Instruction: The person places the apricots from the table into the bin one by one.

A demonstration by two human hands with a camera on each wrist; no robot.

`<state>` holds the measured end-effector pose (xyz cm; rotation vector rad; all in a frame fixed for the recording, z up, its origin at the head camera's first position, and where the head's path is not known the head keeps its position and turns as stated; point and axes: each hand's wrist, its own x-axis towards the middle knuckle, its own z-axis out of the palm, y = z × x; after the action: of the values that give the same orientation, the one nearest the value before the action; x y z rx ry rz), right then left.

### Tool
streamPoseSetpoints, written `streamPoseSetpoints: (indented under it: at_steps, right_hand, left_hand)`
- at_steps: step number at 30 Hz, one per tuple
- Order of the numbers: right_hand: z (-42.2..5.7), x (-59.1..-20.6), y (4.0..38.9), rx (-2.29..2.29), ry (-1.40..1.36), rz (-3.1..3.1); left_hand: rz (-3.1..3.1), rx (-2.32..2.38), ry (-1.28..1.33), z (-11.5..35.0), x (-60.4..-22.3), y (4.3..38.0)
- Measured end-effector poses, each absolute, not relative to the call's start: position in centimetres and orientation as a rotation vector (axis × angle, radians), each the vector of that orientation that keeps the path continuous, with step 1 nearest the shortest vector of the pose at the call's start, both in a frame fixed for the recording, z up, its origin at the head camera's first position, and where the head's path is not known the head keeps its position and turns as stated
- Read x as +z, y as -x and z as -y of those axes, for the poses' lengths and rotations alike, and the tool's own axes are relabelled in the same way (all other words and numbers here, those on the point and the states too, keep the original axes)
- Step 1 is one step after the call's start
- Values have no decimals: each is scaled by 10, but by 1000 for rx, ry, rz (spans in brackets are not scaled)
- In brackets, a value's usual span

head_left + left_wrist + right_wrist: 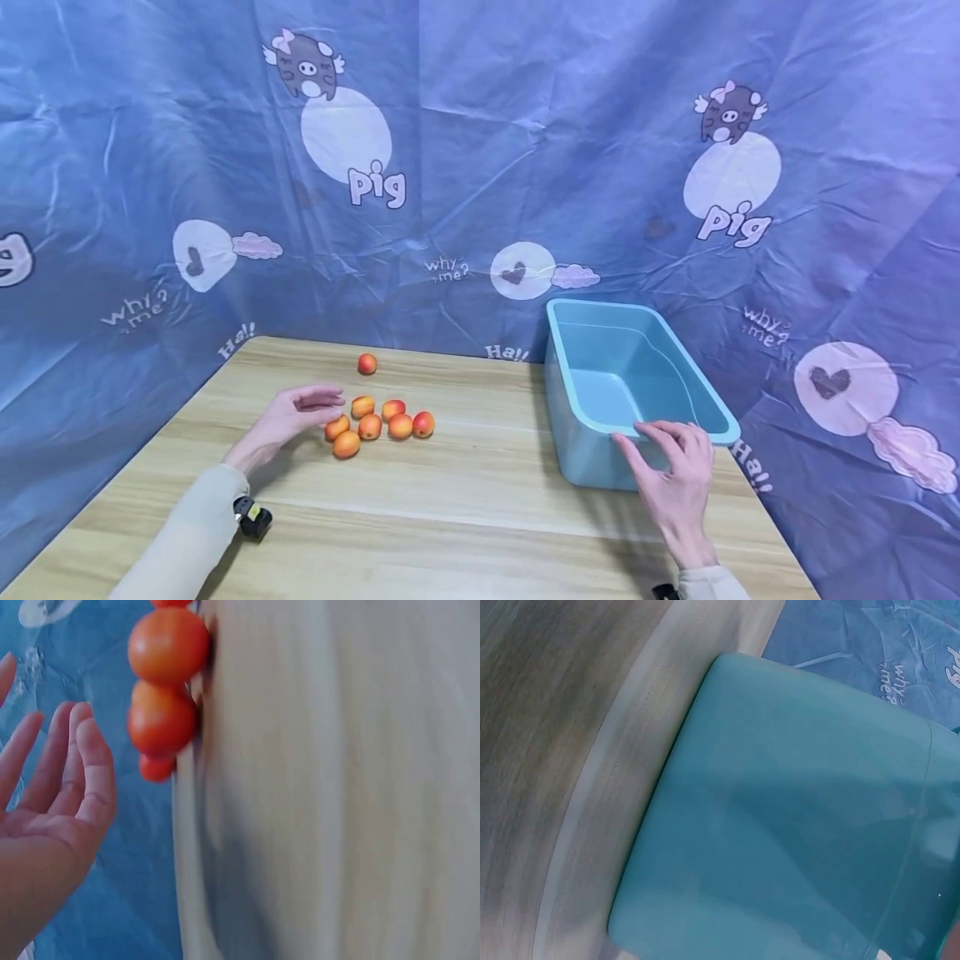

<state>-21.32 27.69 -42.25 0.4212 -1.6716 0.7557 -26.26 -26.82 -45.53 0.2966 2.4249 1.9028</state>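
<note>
Several small orange-red fruits, which look like apricots (370,427), lie in a loose group on the wooden table (465,508). Just left of them hovers my left hand (300,410), its fingers loosely bent with nothing in them. In the left wrist view that hand (56,787) shows its palm, apart from the fruits (166,646). At the right stands a blue plastic bin (562,408), upright on the table. My right hand (678,479) grips its near rim between thumb and fingers. The right wrist view is filled mostly by the bin's outer wall (780,802).
One more fruit (367,363) lies by itself near the table's back edge. A blue cloth backdrop (465,167) printed with pigs and hearts hangs behind and along both sides. A small black device (252,518) is strapped at the left wrist.
</note>
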Motion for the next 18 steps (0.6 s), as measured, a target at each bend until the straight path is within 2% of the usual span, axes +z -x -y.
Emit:
streamPoseSetpoints:
  at_steps: [8, 18]
  right_hand:
    - [-280, -423, 213, 748, -426, 1681]
    - [-281, -425, 212, 753, -430, 1693]
  left_hand:
    - [-2393, 1872, -324, 291, -462, 275]
    - [-2363, 1815, -169, 297, -458, 325]
